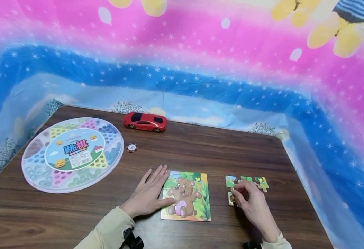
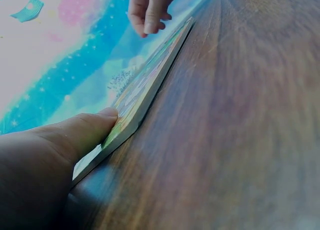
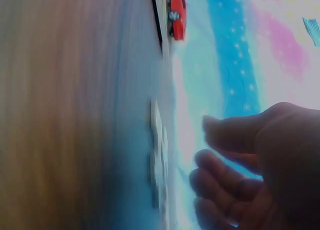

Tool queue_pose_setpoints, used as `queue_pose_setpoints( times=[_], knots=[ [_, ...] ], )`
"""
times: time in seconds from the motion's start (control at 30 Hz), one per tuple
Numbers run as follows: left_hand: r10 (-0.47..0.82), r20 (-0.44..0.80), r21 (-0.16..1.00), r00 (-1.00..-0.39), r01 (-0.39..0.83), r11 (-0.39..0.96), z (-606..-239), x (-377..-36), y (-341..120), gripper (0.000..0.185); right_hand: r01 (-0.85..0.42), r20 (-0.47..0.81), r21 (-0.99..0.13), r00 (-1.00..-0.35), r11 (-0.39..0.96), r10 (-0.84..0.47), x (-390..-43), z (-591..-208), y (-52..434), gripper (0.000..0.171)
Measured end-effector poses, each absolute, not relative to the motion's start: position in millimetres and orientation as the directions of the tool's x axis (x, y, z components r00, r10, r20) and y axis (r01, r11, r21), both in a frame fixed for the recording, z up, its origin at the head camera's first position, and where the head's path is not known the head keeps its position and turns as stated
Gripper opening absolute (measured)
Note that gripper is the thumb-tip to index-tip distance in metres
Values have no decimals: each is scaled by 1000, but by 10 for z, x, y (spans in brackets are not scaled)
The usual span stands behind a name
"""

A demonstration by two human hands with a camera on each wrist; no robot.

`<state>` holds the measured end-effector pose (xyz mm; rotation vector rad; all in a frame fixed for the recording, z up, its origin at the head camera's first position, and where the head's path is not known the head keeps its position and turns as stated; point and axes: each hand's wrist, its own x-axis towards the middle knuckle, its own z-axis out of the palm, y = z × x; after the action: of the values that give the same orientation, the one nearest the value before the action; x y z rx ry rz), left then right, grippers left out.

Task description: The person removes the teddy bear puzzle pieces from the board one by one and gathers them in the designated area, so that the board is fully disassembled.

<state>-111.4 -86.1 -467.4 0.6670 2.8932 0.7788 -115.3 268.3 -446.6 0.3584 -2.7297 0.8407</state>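
Bear puzzle (image 1: 186, 195) is lying flat on the brown woodgrain surface (image 1: 207, 148), close to the person & roughly mid-table. Square board, brown bear w/ a pink belly, arms out, green plants around it. L hand (image 1: 149, 192) is flat at its left side: fingers straight & spread, thumb stretched out onto the pic, not gripping anything. L wrist cam shows the thumb resting on top near the board's edge.

Loose puzzle pcs (image 1: 230, 181) are on the surface a bit to the right of the board, at least 4 showing, rest prob. covered by the R hand (image 1: 255, 204), which hangs over them. R fingers are loosely curled, w/ a small gap btw thumb & the others in the R wrist cam, & afaict nothing in them. That cam also has the pcs edge-on, apart from the fingertips.

Further out: b/w poker chip (image 1: 132, 147) just beside the big round Chinese checkers set (image 1: 74, 152) on the left, red toy car (image 1: 146, 122) by the far edge. Pink/blue starry cloth (image 1: 175, 65) behind it all. Pale sleeves (image 1: 110, 228) on both arms, fwiw.
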Motion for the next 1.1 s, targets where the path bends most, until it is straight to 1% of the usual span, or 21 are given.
queue_pose_setpoints(
  times=[0.13, 0.27, 0.4, 0.53, 0.67, 0.73, 0.87, 0.93, 1.1],
  knots=[
    [424, 44, 478, -905, 391, 786, -4668, -1131, -861, 97, -433, 394, -532, -887, 727, -241, -1163, -4481, 2479, 13],
    [434, 65, 475, -899, 410, 779, -4651, -1150, -845, 96, -502, 394, -553, -861, 665, -323, -1158, -4471, 2247, 14],
    [437, 55, 481, -898, 408, 776, -4670, -1128, -849, 96, -506, 281, -582, -860, 637, -427, -1150, -4447, 1981, 20],
    [431, 64, 483, -900, 406, 776, -4697, -1108, -863, 96, -474, 122, -595, -852, 649, -510, -1181, -4431, 1739, 39],
    [443, 92, 490, -892, 428, 760, -4732, -1112, -863, 95, -433, -13, -578, -842, 692, -539, -1189, -4433, 1613, 55],
    [457, 101, 498, -884, 442, 746, -4747, -1119, -854, 95, -420, -54, -570, -838, 706, -543, -1180, -4430, 1592, 55],
    [473, 91, 489, -876, 453, 745, -4726, -1147, -830, 94, -410, -79, -571, -835, 712, -544, -1208, -4401, 1583, 47],
    [468, 94, 482, -879, 451, 751, -4716, -1158, -832, 95, -401, -91, -577, -834, 712, -544, -1245, -4384, 1571, 44],
    [435, 79, 484, -897, 416, 770, -4718, -1114, -860, 97, -372, -138, -603, -823, 705, -552, -1307, -4348, 1516, 44]
  ],
)
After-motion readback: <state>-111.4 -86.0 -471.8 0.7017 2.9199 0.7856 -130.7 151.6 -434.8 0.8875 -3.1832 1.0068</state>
